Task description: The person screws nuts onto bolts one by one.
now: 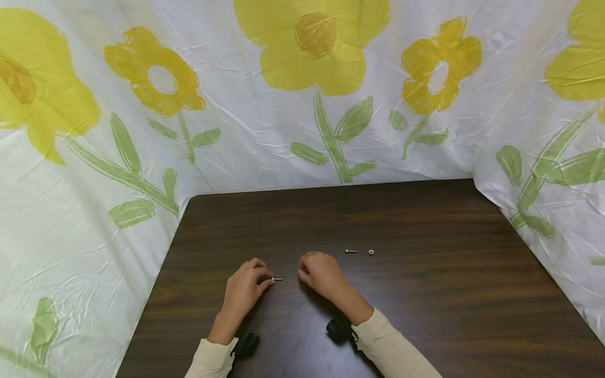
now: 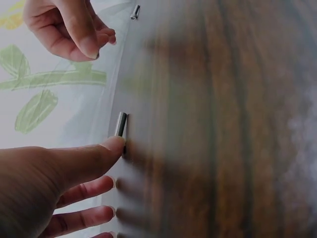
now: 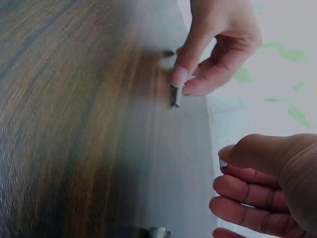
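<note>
Between thumb and index finger, my left hand [image 1: 246, 286] pinches a silver bolt [image 1: 278, 279] just above the table, its threaded shank pointing toward the right hand. In the left wrist view the threads of that bolt [image 2: 121, 123] stick out past the thumb, while its head is mostly hidden by the fingertips. To the right, apart from the bolt, my right hand [image 1: 323, 273] pinches a small silvery piece [image 3: 223, 162] that looks like a nut, largely covered by thumb and index finger. The other fingers of this hand are bent.
A second bolt [image 1: 351, 251] lies on the dark wooden table [image 1: 425, 304] beyond the right hand, with a loose nut [image 1: 371, 252] beside it. Black wrist cameras [image 1: 247, 345] sit under both cuffs. A white curtain [image 1: 264, 131] with yellow flowers hangs along the table's far edge.
</note>
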A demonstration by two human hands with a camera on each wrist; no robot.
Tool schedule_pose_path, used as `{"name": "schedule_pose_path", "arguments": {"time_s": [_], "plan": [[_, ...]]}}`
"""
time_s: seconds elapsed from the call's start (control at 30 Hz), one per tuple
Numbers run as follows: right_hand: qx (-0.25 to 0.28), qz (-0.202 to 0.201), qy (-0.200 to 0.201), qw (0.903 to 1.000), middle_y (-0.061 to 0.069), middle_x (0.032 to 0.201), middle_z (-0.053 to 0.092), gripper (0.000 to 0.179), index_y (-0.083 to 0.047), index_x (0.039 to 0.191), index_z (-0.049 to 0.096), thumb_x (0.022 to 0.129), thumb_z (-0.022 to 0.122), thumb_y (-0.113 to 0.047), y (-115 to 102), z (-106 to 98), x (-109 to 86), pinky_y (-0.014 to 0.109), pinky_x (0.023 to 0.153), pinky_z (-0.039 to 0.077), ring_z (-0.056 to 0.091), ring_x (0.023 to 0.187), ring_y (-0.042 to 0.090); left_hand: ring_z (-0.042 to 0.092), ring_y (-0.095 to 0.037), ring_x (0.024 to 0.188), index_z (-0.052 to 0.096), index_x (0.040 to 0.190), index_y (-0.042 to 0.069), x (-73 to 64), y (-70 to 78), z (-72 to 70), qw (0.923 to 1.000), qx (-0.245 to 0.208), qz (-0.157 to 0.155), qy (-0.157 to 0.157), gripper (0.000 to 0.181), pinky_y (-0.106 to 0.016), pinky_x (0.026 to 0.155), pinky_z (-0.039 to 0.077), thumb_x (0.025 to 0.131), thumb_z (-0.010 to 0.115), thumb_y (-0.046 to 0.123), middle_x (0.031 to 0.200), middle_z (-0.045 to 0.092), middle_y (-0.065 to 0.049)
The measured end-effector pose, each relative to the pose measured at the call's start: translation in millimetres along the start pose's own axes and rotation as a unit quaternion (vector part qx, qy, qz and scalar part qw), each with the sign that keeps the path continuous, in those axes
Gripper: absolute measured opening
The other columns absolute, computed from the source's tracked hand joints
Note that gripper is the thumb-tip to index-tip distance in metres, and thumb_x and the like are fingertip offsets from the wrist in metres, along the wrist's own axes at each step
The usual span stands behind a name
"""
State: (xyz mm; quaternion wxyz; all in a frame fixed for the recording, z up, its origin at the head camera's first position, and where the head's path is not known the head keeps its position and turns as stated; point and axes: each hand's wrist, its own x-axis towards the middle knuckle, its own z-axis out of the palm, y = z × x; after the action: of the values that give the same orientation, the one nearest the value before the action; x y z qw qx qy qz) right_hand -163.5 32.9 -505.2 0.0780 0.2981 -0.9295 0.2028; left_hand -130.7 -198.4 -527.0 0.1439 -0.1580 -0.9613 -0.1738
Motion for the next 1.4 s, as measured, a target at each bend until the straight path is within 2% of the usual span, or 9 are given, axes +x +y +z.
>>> {"name": "schedule_pose_path", "arguments": {"time_s": [0.23, 0.4, 0.5, 0.6, 0.73, 0.87, 1.03, 1.23, 1.4], "plan": [[0.061, 0.006, 0.016, 0.9980, -0.005, 0.079, 0.066, 0.009, -0.013, 0.085, 0.072, 0.086, 0.081, -0.015, 8, -7, -3.4, 0.026, 0.064, 0.051, 0.061, 0.070, 0.008, 0.064, -0.014, 0.085, 0.078, 0.084, 0.023, 1.3, -0.4, 2.0, 0.9999, -0.014, 0.005, 0.005, 0.015, -0.035, 0.066, 0.056, 0.077, 0.091, 0.021, 0.098, 0.066, 0.008], [0.106, 0.007, 0.035, 0.9937, -0.004, 0.080, 0.068, 0.008, -0.012, 0.086, 0.073, 0.086, 0.081, -0.012, 14, -18, -6.4, 0.024, 0.064, 0.053, 0.063, 0.070, 0.008, 0.067, -0.013, 0.087, 0.077, 0.086, 0.021, 3.8, 1.5, 2.5, 0.9969, -0.076, -0.016, 0.009, 0.014, -0.036, 0.070, 0.057, 0.080, 0.089, 0.019, 0.096, 0.067, 0.010], [0.130, 0.005, 0.050, 0.9903, -0.005, 0.080, 0.067, 0.008, -0.012, 0.086, 0.073, 0.086, 0.081, -0.010, 18, -24, -8.5, 0.022, 0.063, 0.053, 0.063, 0.070, 0.007, 0.068, -0.012, 0.087, 0.077, 0.087, 0.020, 8.6, 3.8, 1.1, 0.9914, -0.129, -0.012, 0.022, 0.012, -0.036, 0.073, 0.058, 0.081, 0.088, 0.016, 0.094, 0.068, 0.010], [0.158, -0.003, 0.071, 0.9848, -0.005, 0.080, 0.067, 0.009, -0.012, 0.086, 0.073, 0.086, 0.081, -0.007, 22, -29, -10.2, 0.021, 0.064, 0.053, 0.063, 0.070, 0.006, 0.067, -0.014, 0.081, 0.077, 0.088, 0.016, 16.0, 6.8, -1.5, 0.9831, -0.178, 0.003, 0.043, 0.012, -0.034, 0.069, 0.057, 0.082, 0.086, 0.011, 0.092, 0.070, 0.007], [0.194, -0.023, 0.101, 0.9754, -0.004, 0.081, 0.068, 0.009, -0.010, 0.087, 0.074, 0.085, 0.080, -0.003, 26, -34, -11.2, 0.021, 0.066, 0.054, 0.064, 0.072, 0.006, 0.067, -0.016, 0.075, 0.076, 0.088, 0.013, 25.9, 11.5, -7.0, 0.9728, -0.218, 0.029, 0.073, 0.014, -0.031, 0.062, 0.056, 0.081, 0.085, 0.004, 0.089, 0.072, 0.004], [0.225, -0.038, 0.134, 0.9643, -0.003, 0.083, 0.069, 0.011, -0.009, 0.088, 0.074, 0.084, 0.081, -0.001, 28, -41, -11.9, 0.028, 0.065, 0.057, 0.065, 0.073, 0.007, 0.068, -0.018, 0.075, 0.077, 0.089, 0.010, 34.1, 18.7, -12.8, 0.9642, -0.243, 0.047, 0.097, 0.014, -0.037, 0.062, 0.058, 0.081, 0.085, 0.003, 0.087, 0.073, 0.001], [0.253, -0.049, 0.170, 0.9511, -0.003, 0.084, 0.070, 0.012, -0.008, 0.090, 0.075, 0.083, 0.081, 0.000, 32, -47, -12.7, 0.038, 0.066, 0.060, 0.066, 0.074, 0.008, 0.070, -0.022, 0.074, 0.079, 0.091, 0.007, 41.9, 31.6, -19.5, 0.9568, -0.262, 0.051, 0.115, 0.013, -0.042, 0.064, 0.060, 0.081, 0.086, 0.004, 0.087, 0.075, -0.002], [0.252, -0.060, 0.188, 0.9473, -0.007, 0.086, 0.070, 0.015, -0.013, 0.090, 0.074, 0.084, 0.083, -0.004, 36, -56, -14.5, 0.026, 0.069, 0.057, 0.066, 0.076, 0.005, 0.070, -0.017, 0.073, 0.079, 0.091, 0.004, 50.3, 46.7, -28.4, 0.9474, -0.285, 0.063, 0.132, 0.015, -0.042, 0.063, 0.060, 0.078, 0.087, 0.001, 0.087, 0.076, -0.001], [0.267, -0.065, 0.195, 0.9416, -0.008, 0.087, 0.071, 0.015, -0.015, 0.091, 0.075, 0.085, 0.083, -0.004, 41, -62, -16.0, 0.026, 0.071, 0.057, 0.066, 0.077, 0.006, 0.070, -0.015, 0.072, 0.079, 0.091, 0.004, 55.7, 58.0, -30.4, 0.9394, -0.312, 0.065, 0.128, 0.014, -0.040, 0.063, 0.061, 0.079, 0.086, 0.001, 0.086, 0.076, -0.001]]}}
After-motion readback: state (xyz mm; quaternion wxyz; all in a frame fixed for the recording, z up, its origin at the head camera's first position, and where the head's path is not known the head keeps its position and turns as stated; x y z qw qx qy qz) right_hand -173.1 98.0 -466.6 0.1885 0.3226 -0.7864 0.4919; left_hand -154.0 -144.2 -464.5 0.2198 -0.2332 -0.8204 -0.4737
